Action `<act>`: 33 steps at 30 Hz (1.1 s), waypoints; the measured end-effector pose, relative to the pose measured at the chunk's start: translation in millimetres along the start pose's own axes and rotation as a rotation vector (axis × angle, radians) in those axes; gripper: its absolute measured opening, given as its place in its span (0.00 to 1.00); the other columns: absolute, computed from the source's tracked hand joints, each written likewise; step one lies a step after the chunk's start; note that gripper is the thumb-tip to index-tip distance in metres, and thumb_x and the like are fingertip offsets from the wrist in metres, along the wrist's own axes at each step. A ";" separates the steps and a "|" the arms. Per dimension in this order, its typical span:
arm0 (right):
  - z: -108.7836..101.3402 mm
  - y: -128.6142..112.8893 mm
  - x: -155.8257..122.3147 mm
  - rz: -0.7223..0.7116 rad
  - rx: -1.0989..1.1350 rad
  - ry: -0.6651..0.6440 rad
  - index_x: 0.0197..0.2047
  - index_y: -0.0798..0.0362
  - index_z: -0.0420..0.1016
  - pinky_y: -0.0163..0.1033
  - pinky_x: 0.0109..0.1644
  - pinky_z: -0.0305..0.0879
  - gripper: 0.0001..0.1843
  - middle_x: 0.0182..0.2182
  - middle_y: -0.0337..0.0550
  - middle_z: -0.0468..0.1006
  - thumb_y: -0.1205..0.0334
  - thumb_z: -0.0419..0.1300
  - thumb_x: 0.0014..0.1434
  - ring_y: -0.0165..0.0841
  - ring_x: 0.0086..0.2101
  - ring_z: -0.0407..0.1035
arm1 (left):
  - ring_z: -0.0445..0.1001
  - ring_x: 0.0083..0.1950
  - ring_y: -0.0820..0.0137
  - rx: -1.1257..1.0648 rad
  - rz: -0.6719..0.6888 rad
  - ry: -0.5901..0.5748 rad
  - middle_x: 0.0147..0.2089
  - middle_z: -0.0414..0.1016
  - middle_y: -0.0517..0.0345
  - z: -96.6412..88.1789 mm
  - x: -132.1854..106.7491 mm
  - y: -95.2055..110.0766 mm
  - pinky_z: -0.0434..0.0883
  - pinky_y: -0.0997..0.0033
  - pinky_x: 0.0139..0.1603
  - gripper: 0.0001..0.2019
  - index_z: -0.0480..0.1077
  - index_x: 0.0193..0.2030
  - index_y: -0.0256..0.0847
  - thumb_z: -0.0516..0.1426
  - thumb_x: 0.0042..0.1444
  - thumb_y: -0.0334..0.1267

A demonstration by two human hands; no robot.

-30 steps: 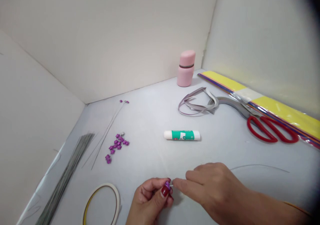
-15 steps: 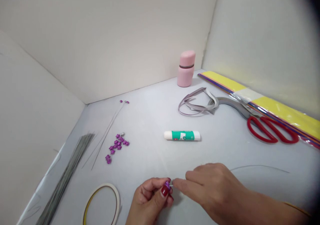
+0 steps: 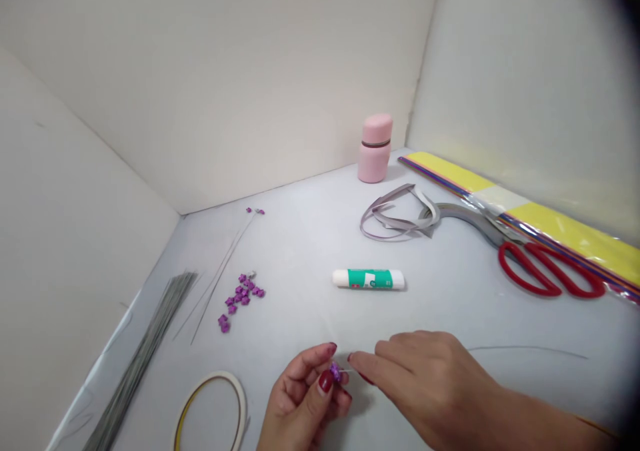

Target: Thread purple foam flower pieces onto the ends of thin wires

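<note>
My left hand (image 3: 306, 397) pinches a small purple star bead (image 3: 335, 371) between thumb and fingers near the bottom edge. My right hand (image 3: 425, 377) comes in from the right, its fingertips pinched on a thin wire (image 3: 525, 349) whose end meets the bead; the wire trails off to the right across the table. A heap of several purple star beads (image 3: 241, 297) lies to the left. A green and white glue stick (image 3: 369, 279) lies just beyond my hands.
A bundle of thin wires (image 3: 140, 357) lies at the left, with loose bead-tipped wires (image 3: 225, 264) beside it. A tape ring (image 3: 210, 404) sits at bottom left. Red scissors (image 3: 540, 267), grey paper strips (image 3: 400, 214), a coloured paper pack (image 3: 550, 221) and a pink bottle (image 3: 375, 147) are at the back right.
The view shifted slightly, so everything sits a little lower and to the right. My left fingers have loosened a little around the bead; my right fingertips stay at it.
</note>
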State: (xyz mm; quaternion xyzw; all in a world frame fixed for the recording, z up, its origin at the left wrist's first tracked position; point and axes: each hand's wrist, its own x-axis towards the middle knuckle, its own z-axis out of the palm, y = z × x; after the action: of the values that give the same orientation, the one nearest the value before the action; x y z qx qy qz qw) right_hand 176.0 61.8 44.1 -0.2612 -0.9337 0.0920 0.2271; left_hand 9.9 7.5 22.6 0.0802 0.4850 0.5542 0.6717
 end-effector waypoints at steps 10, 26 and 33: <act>-4.2 -2.3 1.5 -0.003 0.002 0.009 0.35 0.54 0.69 0.33 0.27 0.54 0.14 0.22 0.38 0.72 0.74 0.45 0.57 0.28 0.22 0.65 | 0.72 0.19 0.78 -0.022 0.017 -0.013 0.21 0.77 0.57 -0.5 -0.2 0.2 0.66 0.81 0.22 0.15 0.79 0.28 0.39 0.70 0.28 0.38; -2.7 -11.5 -0.1 -0.035 -0.054 0.106 0.37 0.53 0.69 0.35 0.26 0.50 0.15 0.21 0.37 0.71 0.75 0.43 0.58 0.30 0.22 0.63 | 0.72 0.18 0.79 -0.020 0.085 -0.003 0.19 0.78 0.56 4.6 -7.5 4.2 0.68 0.84 0.21 0.13 0.78 0.23 0.37 0.70 0.27 0.37; -4.5 -15.4 1.3 -0.058 -0.094 0.074 0.36 0.52 0.68 0.36 0.24 0.47 0.13 0.21 0.37 0.70 0.74 0.45 0.57 0.30 0.21 0.61 | 0.71 0.18 0.80 0.018 0.135 0.059 0.17 0.77 0.60 2.8 -11.4 6.5 0.69 0.85 0.23 0.13 0.77 0.21 0.37 0.71 0.25 0.37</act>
State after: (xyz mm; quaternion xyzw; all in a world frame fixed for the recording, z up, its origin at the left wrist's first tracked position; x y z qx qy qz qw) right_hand 170.3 49.7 52.9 -0.2478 -0.9350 0.0318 0.2517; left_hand 8.6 1.7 34.7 0.1024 0.5033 0.5959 0.6173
